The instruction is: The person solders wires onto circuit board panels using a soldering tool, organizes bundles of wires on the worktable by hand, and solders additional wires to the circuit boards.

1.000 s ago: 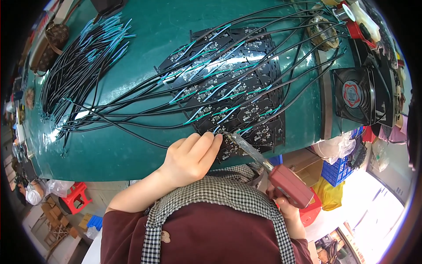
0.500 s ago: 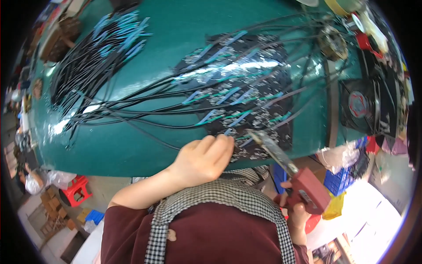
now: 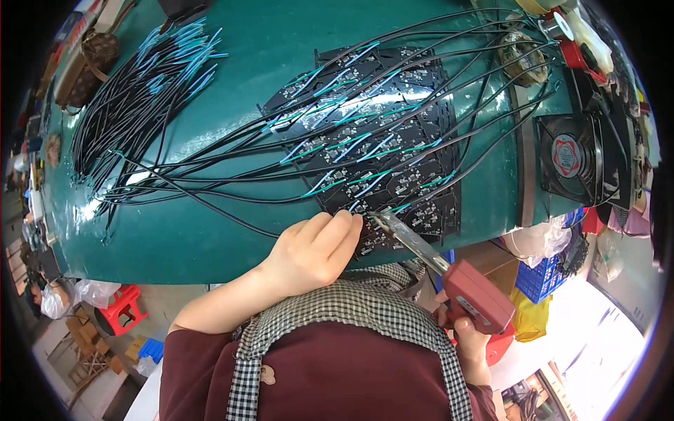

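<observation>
My left hand (image 3: 309,256) is pinched at the near edge of a panel of black circuit boards (image 3: 420,63). A black cable (image 3: 235,219) runs in under that hand, and a thin blue wire (image 3: 355,205) shows just beyond its fingertips. In my right hand (image 3: 469,338) is a dark red soldering gun (image 3: 481,298). Its long metal tip points up and left to the boards, close to my left fingertips; whether it touches a joint is too small to tell. Several black cables with blue and green wire ends lie across the panel.
A thick bundle of black cables (image 3: 116,119) lies at the far left of the green table (image 3: 232,256), near a brown bag (image 3: 95,59). On the right are a square black fan (image 3: 569,158), a solder spool (image 3: 557,27) and a roll of tape (image 3: 523,59). A blue crate (image 3: 539,279) stands below.
The soldering gun has shifted left, its tip nearer my left fingertips. My left hand has moved slightly left and stays pinched. The view has shifted a little and is sharper.
</observation>
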